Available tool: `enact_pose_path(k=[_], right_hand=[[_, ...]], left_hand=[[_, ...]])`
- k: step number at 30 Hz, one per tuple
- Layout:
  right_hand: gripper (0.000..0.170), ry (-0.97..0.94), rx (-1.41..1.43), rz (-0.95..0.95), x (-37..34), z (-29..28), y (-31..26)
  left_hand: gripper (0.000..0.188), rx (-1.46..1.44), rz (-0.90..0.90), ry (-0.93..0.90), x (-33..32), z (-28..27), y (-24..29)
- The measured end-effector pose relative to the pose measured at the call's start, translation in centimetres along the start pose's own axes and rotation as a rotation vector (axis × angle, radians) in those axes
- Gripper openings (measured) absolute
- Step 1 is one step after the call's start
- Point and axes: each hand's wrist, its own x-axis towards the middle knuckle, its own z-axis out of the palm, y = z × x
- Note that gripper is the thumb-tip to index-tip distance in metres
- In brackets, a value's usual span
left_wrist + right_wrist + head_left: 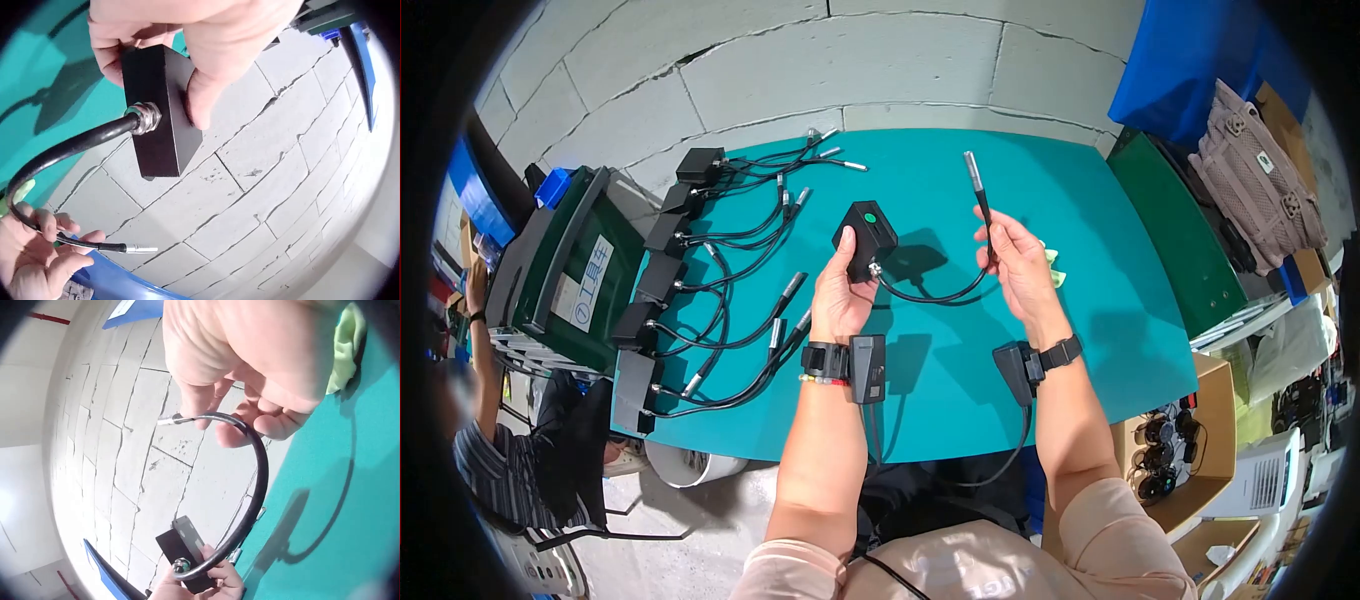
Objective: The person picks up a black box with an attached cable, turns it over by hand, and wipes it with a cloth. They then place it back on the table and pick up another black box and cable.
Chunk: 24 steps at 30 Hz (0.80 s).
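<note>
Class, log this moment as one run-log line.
left hand: grips black box; right hand: holds cable near metal tip; cable: attached to black box; other boxes: on table

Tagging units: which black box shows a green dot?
The held box in the left hand; the boxes lined along the left edge of the table show none.

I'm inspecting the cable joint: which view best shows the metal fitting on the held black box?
Left wrist view: the metal fitting appears largest, its edges distinguishable. The head view shows it tiny, by the left hand; the right wrist view shows it small, with the cable curving away.
</note>
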Motion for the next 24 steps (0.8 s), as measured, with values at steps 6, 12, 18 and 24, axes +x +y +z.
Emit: enact_pose_path(k=[6,12,18,24], right_hand=[[0.027,-0.064,-0.051,0.014,0.0,0.0,0.6],[0.028,-0.118,-0.017,0.072,-0.4,0.3,0.1],[0.033,-0.199,-0.093,0.022,-0.3,0.1,0.6],[0.028,-0.233,-0.133,0.042,-0.7,0.8,0.2]], left_hand=[[0.025,0.017,0.011,0.036,0.8,-0.8,-0.2],[0.025,0.031,0.000,0.069,0.5,-0.7,0.0],[0.023,0.015,-0.013,0.070,0.6,-0.8,0.0],[0.022,0.028,0.006,0.080,1.1,-1.1,-0.2]])
